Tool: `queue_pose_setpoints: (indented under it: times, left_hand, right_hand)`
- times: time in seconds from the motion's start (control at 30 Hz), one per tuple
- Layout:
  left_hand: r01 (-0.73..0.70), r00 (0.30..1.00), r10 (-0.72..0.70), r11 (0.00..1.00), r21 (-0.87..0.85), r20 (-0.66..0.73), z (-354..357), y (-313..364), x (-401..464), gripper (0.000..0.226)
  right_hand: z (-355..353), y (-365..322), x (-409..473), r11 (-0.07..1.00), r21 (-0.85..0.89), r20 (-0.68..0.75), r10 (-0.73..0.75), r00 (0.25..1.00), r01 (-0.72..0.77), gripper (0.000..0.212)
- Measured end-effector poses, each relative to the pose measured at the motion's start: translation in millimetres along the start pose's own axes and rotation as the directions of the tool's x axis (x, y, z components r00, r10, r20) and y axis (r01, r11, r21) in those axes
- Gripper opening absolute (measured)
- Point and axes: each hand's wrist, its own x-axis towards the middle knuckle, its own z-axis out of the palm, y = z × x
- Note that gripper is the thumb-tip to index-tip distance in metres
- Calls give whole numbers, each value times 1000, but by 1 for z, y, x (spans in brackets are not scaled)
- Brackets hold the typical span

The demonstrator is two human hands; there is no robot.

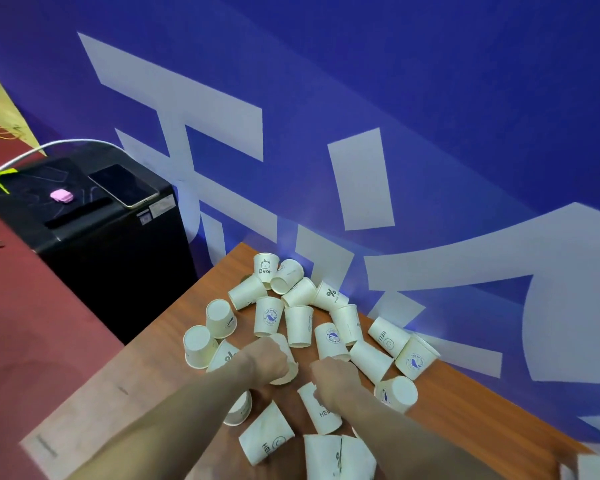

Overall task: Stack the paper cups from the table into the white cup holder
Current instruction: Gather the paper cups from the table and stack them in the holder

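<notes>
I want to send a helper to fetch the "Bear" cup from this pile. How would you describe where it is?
Start at the wooden table against the blue wall and go to its far corner, beside the black cabinet. The Bear cup stands there upright at the back of the pile, the only one printed with a small bear and the word "Bear".
</notes>
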Motion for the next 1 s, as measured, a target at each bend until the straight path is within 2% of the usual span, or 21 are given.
queue_pose_setpoints:
  times: [0.07,0.1,0.17,0.27,0.43,0.6,0.77,1.0]
  left_hand:
    - [57,996,-62,996,72,64,-14,0,-10,16]
    - [87,994,-90,995,53,56,-17,0,-12,16]
    - [158,987,-157,987,-26,17,-27,1,-16,16]
    - [188,980,-191,980,-66,-47,-39,2,-24,14]
    - [255,956,-268,960,-118,-117,-63,14,-32,26]
    - [334,906,-380,913,-234,-189,-90,25,-32,28]
    - [350,854,-437,884,-309,-284,-143,53,-32,24]
    - [315,802,-447,880,-355,-397,-220,124,-29,26]
  right_hand:
    - [0,3,-4,1000,11,-3,2,1000,-2,25]
    - [-1,5,-6,1000,15,-15,0,1000,0,26]
    - [-8,10,-15,1000,19,-45,-8,999,9,27]
    - [-19,18,-29,1000,12,-84,1,996,0,27]
    - [-31,31,-64,995,79,-155,79,985,-67,33]
    - [-34,50,-113,980,136,-220,170,960,-143,30]
    - [-33,81,-177,955,177,-274,280,920,-238,28]
    - [-12,120,-273,910,268,-370,401,838,-317,17]
